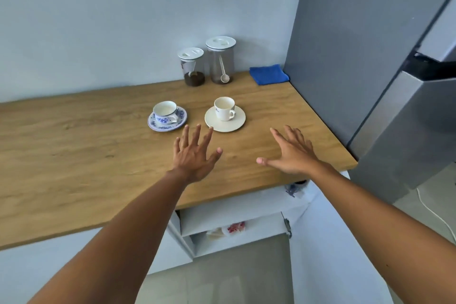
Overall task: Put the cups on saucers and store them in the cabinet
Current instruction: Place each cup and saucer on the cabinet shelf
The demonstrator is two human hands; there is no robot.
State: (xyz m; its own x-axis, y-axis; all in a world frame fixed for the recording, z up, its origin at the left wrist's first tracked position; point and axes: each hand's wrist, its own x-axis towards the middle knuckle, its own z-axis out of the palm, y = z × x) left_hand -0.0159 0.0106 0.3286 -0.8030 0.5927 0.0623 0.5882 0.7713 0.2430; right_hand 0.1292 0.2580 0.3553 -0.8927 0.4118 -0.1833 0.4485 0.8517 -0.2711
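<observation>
Warm oak-grain laminate covers the counter [74, 145], its front edge straight and its right corner butting against a smooth grey refrigerator [370, 81]. On it, the blue-patterned cup [165, 112] is glossy porcelain with a floral print, and it sits on a matching blue-patterned saucer [158, 127] with a scalloped-looking painted rim. Just to its right, apart from it, the cream cup [224, 108] is a plain, taller, straight-sided shape with a small dark mark on its side and its handle turned right; it stands upright on the cream saucer [234, 122], a flat round plate. Both cups look empty. The left hand [193, 153] hovers with fingers spread wide, holding nothing, its fingertips near the front rims of both saucers. The right hand [291, 153] is likewise flat and splayed, empty, over bare wood to the right of the cream saucer. Against the pale wall stand two clear cylindrical jars with white lids: the shorter jar [192, 68] holds dark grounds, the taller jar [220, 61] a white spoon. A folded blue cloth [268, 74], soft and nubby, lies in the corner. Below the counter, the white cabinet [234, 224] is open, showing a shelf.
</observation>
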